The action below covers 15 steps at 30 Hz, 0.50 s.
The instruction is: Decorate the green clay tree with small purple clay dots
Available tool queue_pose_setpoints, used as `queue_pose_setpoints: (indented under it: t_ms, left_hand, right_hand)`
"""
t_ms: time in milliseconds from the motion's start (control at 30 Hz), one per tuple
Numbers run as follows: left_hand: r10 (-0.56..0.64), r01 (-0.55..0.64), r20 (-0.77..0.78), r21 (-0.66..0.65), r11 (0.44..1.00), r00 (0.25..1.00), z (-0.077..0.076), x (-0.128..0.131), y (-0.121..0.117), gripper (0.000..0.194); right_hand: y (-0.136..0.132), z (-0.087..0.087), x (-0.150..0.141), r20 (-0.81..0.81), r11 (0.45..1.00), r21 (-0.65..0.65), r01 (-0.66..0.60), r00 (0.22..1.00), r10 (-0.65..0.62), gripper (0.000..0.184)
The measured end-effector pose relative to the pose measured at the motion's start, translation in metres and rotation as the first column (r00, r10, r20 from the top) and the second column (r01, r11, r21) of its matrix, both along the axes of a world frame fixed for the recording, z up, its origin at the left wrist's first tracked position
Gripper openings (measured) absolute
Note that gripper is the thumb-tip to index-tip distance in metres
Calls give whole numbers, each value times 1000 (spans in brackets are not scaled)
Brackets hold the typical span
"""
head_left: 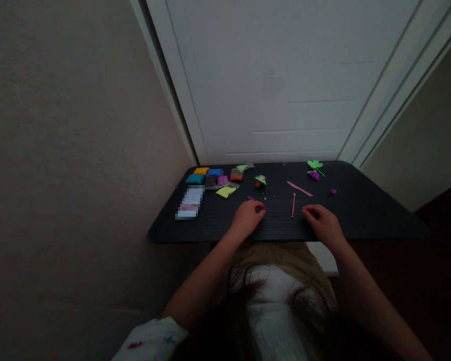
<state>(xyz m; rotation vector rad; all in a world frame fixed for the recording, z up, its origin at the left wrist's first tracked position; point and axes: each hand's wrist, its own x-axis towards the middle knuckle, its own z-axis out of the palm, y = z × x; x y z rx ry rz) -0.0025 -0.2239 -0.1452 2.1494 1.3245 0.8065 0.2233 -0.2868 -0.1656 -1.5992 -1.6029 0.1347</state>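
My left hand (249,216) rests at the table's near side, its fingers curled in a pinch. A tiny dark bit shows at its fingertips, too small to name. Just beyond it lies a small purple strip of clay (251,198). To the right, my right hand (323,221) has thumb and fingers pressed together; whatever they may hold is hidden. Between the hands lie a thin pink modelling tool (293,205) and a pink clay knife (299,188). A green-topped clay figure with red below (260,180) stands beyond the left hand.
Several clay packets, including a yellow one (226,191) and a blue one (215,172), cover the black table's (376,220) back left, behind a blurred phone (190,202). Back right are a green clay leaf (314,164), purple clay balls (314,175) and a single purple ball (333,191).
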Motion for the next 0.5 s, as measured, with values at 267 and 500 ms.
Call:
queue_pose_setpoints:
  t_ms: [267,500]
  left_hand:
    - [-45,47,-221,3,999,974,-8,12,19,25]
    - [-60,65,-239,13,998,969,-10,12,22,23]
  right_hand:
    - [3,-1,-2,195,992,-118,40,981,-17,18]
    - [-1,-2,6,217,987,-158,-1,975,36,20]
